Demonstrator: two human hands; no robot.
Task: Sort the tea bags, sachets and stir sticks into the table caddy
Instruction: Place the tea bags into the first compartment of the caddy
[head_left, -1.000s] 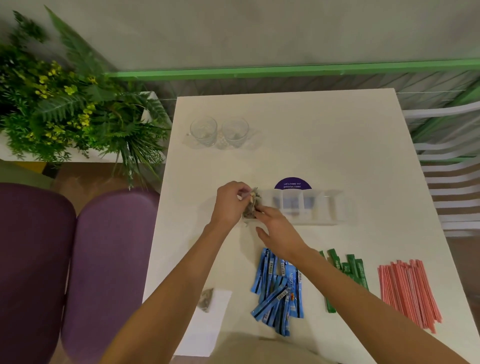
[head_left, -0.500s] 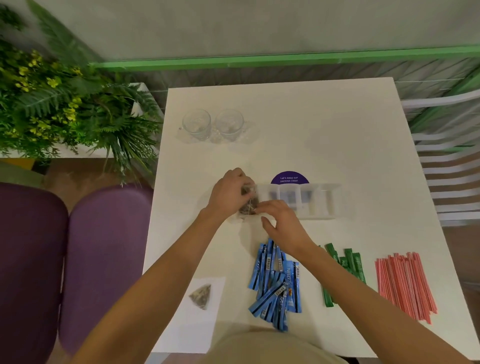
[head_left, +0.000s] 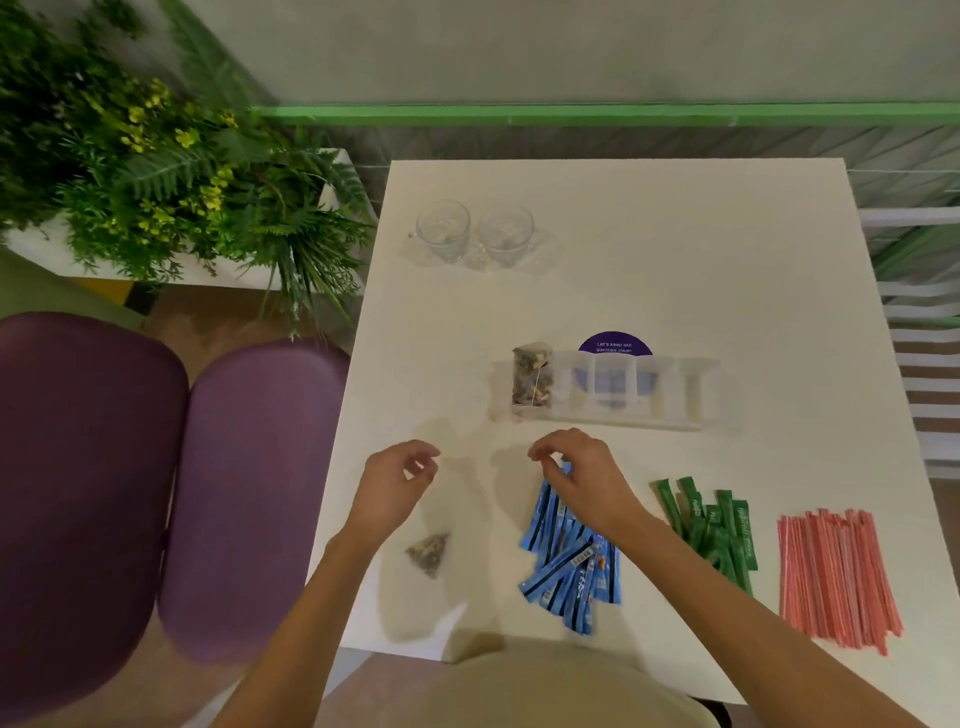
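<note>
Soft, even indoor light; faint shadows beneath both hands on the worktop; edges bow, slight blur.

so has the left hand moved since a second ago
Yes: the left hand has drawn back from the caddy toward the loose tea bag.

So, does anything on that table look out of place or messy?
One tea bag lies alone at the front left, apart from the caddy holding the others. The blue sachets sit in a crisscrossed heap, unlike the tidy stir sticks.
</note>
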